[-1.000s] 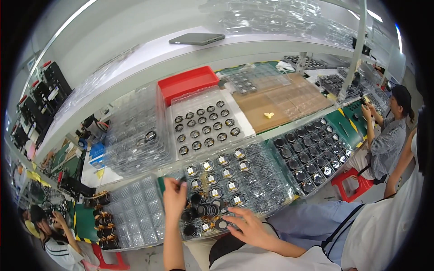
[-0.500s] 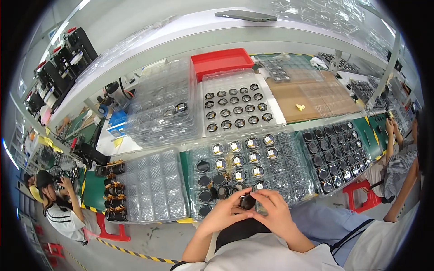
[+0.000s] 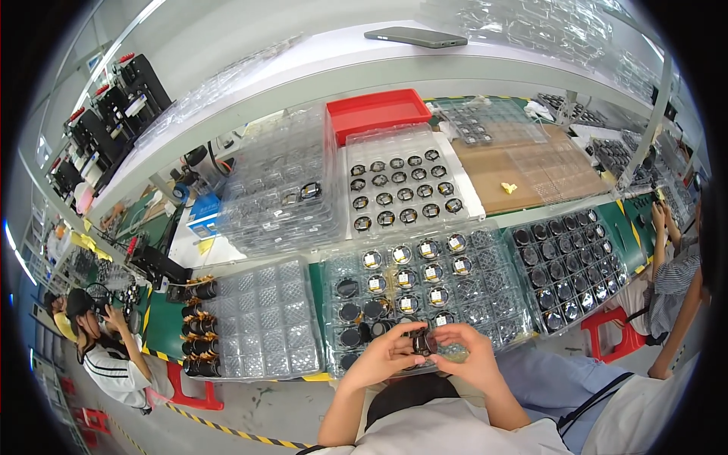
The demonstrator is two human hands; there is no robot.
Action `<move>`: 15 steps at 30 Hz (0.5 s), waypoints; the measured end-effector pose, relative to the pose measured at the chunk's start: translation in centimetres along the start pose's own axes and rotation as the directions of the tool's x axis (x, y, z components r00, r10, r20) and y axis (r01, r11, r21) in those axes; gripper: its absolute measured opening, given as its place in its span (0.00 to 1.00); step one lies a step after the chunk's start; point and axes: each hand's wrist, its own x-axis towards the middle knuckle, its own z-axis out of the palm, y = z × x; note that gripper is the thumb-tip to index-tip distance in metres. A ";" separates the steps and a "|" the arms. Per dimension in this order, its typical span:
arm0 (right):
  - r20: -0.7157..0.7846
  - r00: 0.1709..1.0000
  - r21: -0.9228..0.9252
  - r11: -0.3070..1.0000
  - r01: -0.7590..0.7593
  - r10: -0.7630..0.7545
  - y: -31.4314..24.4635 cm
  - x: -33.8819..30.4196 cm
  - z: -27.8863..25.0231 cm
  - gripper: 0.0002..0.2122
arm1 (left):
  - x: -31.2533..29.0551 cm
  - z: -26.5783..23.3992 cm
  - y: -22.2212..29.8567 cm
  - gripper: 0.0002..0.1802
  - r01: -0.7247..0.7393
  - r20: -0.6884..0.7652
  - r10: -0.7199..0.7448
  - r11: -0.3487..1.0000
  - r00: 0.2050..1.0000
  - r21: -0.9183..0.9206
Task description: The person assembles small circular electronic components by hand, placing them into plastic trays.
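Note:
Close in front of my body, above the near edge of the middle clear plastic tray, I hold a small dark round part that looks like a watch case. My left hand pinches it from the left with thumb and fingers. From the other side, my right hand curls thumb and forefinger around its right edge. Several round modules with white labels sit in that tray's cells. Black round parts fill cells at its left, some standing on edge beside my left hand.
A tray of black discs lies right, a clear tray with black strapped parts left. Behind are stacked clear trays, a white tray of round modules, a red bin and brown board. Other people sit at both sides.
The dark round part has turned in my fingers, showing a different side. My right hand has opened wider around it, and both hands sit slightly further right. The view has shifted a little.

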 end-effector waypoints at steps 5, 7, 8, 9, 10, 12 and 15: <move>0.028 0.997 0.314 0.946 -0.082 0.077 0.1 -0.1 -0.3 0.23 | 0.0 -0.1 0.4 0.31 -0.007 0.030 0.009 0.998 1.000 -0.063; 0.042 0.999 0.423 0.905 -0.048 0.034 0.3 -0.2 -0.4 0.25 | -0.1 0.0 0.6 0.31 -0.021 0.060 0.029 0.989 0.998 -0.144; 0.043 0.998 0.424 0.904 -0.049 0.034 0.2 -0.3 -0.4 0.25 | -0.3 0.1 0.6 0.31 -0.020 0.058 0.028 0.989 0.998 -0.143; 0.042 0.999 0.426 0.904 -0.033 0.017 0.0 -0.4 -0.4 0.25 | -0.4 0.2 0.6 0.32 -0.041 0.056 0.050 0.987 0.997 -0.153; 0.041 0.999 0.428 0.904 -0.018 0.001 -0.1 -0.3 -0.5 0.25 | -0.3 0.2 0.5 0.32 -0.061 0.054 0.071 0.985 0.996 -0.164; 0.024 1.000 0.438 0.899 0.001 -0.013 -0.3 -0.3 -0.4 0.25 | -0.4 0.2 0.6 0.32 -0.054 0.058 0.066 0.980 0.996 -0.189; -0.013 0.999 0.385 0.922 0.044 -0.042 -0.5 -0.4 -0.1 0.24 | -0.4 0.4 0.7 0.33 -0.065 0.064 0.079 0.976 0.995 -0.206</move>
